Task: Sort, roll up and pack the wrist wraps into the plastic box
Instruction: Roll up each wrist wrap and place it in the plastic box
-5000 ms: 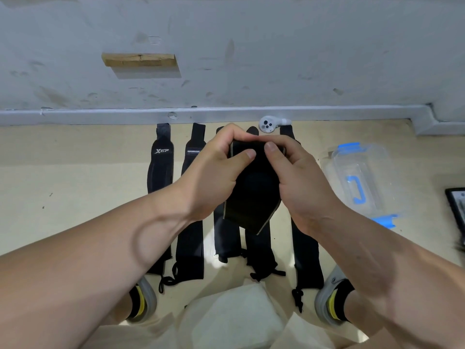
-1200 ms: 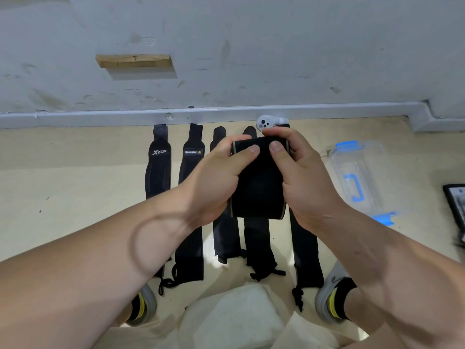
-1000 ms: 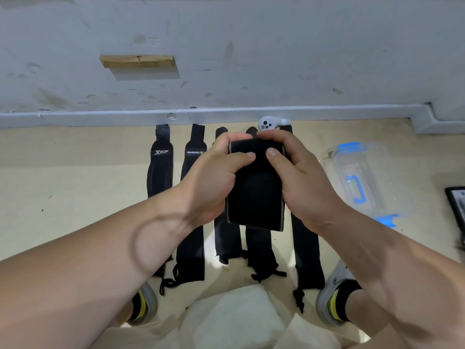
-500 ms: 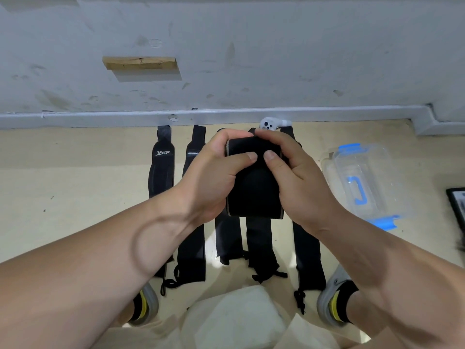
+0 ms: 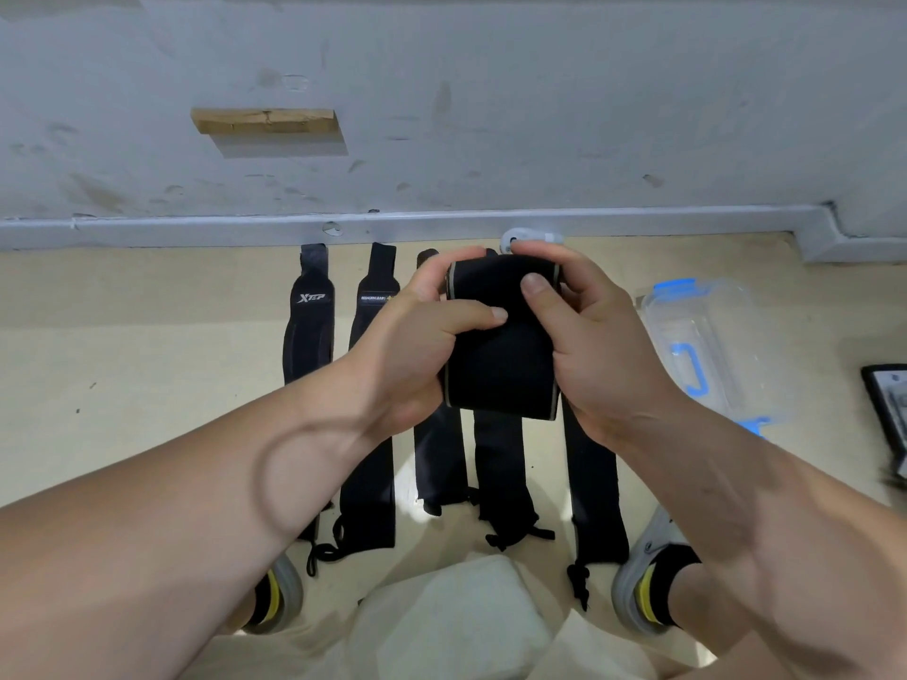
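Both grips hold one black wrist wrap raised above the floor. The left grip and the right grip curl their fingers behind its rolled upper end and press their thumbs on its front face. The free end hangs down flat, with pale edges.

Surface and room: a beige, lightly speckled floor meets a scuffed grey-white wall along a grey skirting strip. A short wooden block is fixed to the wall above.

Five further black wraps lie flat on the floor in a row, side by side, lengthwise toward the wall and beneath the held one.

Lettering: the leftmost wrap reads "XTEP" in white. Its neighbour carries a small label, too fine to read.

The plastic box — clear, with blue clips and a blue handle — lies on the floor to the right, apart from the row. A small white device rests at the foot of the wall, just behind the right grip. A dark flat object is cut off by the right edge of the view. The left shoe and right shoe flank the near ends of the row.
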